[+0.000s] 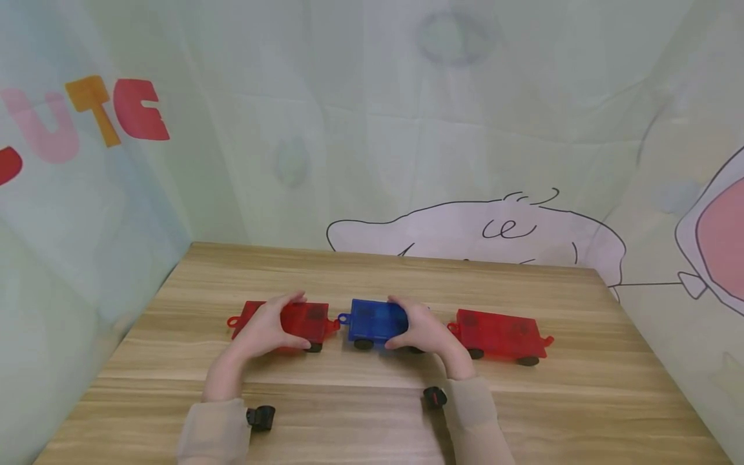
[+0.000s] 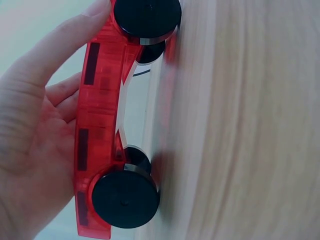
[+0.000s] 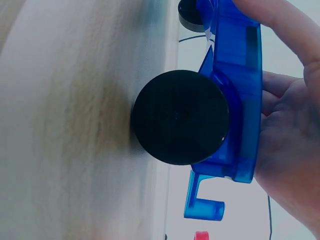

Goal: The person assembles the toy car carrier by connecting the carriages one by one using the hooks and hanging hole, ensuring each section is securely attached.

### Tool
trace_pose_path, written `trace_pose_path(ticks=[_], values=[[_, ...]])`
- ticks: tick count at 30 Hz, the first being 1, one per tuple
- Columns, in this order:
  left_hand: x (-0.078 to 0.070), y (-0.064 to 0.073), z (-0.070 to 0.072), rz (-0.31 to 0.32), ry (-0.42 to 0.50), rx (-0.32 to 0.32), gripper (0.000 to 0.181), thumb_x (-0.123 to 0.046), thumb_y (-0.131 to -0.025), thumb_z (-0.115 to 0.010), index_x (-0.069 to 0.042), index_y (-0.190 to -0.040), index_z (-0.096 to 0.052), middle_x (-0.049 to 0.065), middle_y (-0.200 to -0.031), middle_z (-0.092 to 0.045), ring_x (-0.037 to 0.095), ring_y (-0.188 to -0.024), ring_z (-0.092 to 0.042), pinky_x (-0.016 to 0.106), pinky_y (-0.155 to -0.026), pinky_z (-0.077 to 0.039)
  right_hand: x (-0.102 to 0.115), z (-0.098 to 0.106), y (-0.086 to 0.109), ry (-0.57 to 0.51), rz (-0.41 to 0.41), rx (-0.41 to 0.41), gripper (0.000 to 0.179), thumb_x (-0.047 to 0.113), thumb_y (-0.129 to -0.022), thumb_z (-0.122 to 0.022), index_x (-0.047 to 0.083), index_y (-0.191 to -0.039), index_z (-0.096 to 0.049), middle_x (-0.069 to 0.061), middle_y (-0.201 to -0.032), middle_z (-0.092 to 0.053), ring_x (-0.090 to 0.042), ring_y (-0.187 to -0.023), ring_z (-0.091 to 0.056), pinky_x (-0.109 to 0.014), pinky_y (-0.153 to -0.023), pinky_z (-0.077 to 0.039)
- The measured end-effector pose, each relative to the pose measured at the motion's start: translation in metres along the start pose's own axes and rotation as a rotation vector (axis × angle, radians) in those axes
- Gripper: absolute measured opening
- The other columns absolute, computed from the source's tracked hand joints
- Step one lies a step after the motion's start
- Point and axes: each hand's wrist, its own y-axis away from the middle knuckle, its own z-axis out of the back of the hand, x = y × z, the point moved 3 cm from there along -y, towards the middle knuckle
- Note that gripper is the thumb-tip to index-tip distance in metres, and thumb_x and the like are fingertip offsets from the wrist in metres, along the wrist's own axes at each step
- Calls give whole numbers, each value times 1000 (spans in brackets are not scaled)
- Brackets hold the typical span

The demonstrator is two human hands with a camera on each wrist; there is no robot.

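The blue wagon (image 1: 374, 315) is a see-through plastic toy with a flat rectangular top, round black wheels (image 1: 364, 344) and a blue ring (image 1: 344, 319) at its left end; the right wrist view shows a blue hook (image 3: 207, 209) at its right end. Just to its left, the left red wagon (image 1: 318, 316) is of similar make, with a red ring (image 1: 233, 321) on the left and a red hook (image 1: 332, 326) on the right. Both stand wheels down on the bench (image 1: 349, 413), in a row, the red hook and blue ring close together (whether they touch, I cannot tell).

Each of these wagons lies between a thumb on its near side and fingers reaching over to its far side. The left hand (image 1: 266, 330) is parted to the width of the left red wagon and grasps it, thumb by the near right wheel. The right hand (image 1: 422, 328) grasps the right part of the blue wagon in the same way.

Right of that hand stands the right red wagon (image 1: 496, 332). Farthest off hangs a pale backdrop (image 1: 261, 161), printed with letters (image 1: 141, 108) at the left and a balloon (image 1: 723, 239) at the right.
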Motion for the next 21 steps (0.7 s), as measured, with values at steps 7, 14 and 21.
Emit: trace_pose_path(ticks=[7, 14, 21], values=[[-1, 0, 0, 2, -8, -3, 94, -27, -70, -87, -2, -147, -39, 17, -142, -52, 39, -127, -46, 59, -99, -46, 1, -1, -2, 14, 18, 8, 86, 21, -74, -85, -3, -144, -41, -19, -146, -48, -37, -132, -47, -55, -109, -40], [-2, 1, 0, 3, -11, -6, 93, -27, -70, -87, -3, -146, -39, 18, -142, -51, 39, -127, -46, 59, -98, -46, 2, -2, -3, 18, 32, -1, 87, 21, -73, -86, -4, -144, -42, -19, -145, -49, -37, -132, -46, -54, -110, -39], [-2, 0, -1, 6, -7, -5, 92, -27, -71, -87, -4, -146, -39, 17, -142, -51, 38, -127, -46, 59, -98, -47, 3, -2, -2, 31, 35, -1, 86, 21, -73, -86, -3, -143, -43, -19, -145, -49, -37, -132, -47, -55, -109, -40]])
